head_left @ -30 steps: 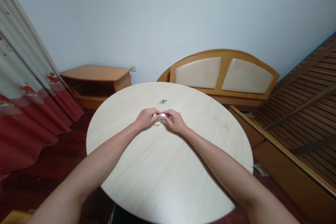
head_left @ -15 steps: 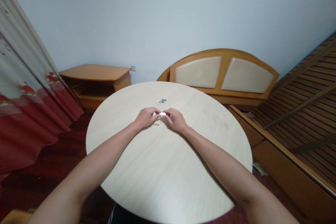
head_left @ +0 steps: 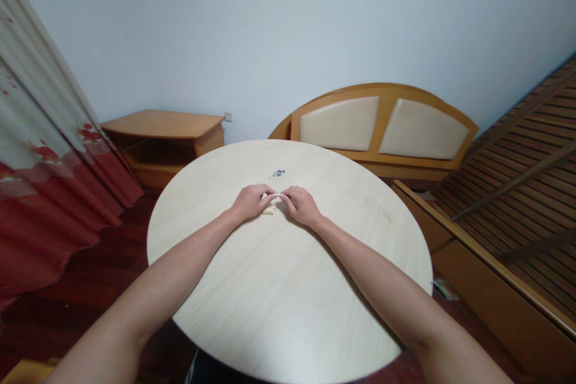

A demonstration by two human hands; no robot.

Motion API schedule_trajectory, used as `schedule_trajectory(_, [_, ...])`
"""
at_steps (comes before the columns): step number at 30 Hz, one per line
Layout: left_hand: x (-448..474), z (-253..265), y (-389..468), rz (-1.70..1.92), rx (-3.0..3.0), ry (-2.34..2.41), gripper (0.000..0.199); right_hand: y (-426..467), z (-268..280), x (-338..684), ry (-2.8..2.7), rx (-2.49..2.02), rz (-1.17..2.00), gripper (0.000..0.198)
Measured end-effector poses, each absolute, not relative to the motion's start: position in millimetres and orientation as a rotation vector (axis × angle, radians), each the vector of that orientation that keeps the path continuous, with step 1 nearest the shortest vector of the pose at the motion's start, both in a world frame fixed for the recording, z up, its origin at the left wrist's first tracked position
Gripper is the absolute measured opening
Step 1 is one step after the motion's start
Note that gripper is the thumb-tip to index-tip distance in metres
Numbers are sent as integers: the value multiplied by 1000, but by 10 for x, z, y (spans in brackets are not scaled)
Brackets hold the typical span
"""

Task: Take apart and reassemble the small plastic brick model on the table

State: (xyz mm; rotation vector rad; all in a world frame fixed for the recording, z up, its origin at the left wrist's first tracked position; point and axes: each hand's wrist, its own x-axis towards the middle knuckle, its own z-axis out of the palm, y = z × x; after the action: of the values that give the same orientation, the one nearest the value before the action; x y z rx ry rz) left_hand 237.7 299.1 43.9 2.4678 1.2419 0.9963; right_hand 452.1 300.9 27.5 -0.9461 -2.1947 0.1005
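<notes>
Over the middle of the round table (head_left: 279, 300), my left hand (head_left: 251, 201) and my right hand (head_left: 302, 204) meet fingertip to fingertip. Pinched between them is a small thin white piece (head_left: 278, 194), seen nearly edge-on; its kind is too small to make out. Just below my left fingertips lie several small cream-coloured pieces (head_left: 269, 211), partly hidden by the hand. Beyond both hands sits a little cluster of dark blue-grey pieces (head_left: 279, 173), with a cream bit beside it.
A wooden cabinet (head_left: 166, 125) stands behind the table on the left, beside a red-and-white curtain (head_left: 58, 174). An arched headboard (head_left: 382, 123) leans at the wall. Along the right are a wooden bed frame (head_left: 486, 276) and slatted boards (head_left: 531, 174).
The white piece has tilted between my fingers, from showing a bright broad face to a thin edge. My hands have stayed in nearly the same place.
</notes>
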Motion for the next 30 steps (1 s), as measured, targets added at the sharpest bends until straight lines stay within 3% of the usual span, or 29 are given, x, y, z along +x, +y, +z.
schedule_trajectory(20, [2372, 395, 3036, 962, 2421, 1289, 27, 3030, 287, 4530, -2216, -833, -59, 13])
schedule_trajectory(30, [2364, 436, 3005, 951, 2406, 1331, 31, 3098, 329, 4715, -2072, -1133, -47, 11])
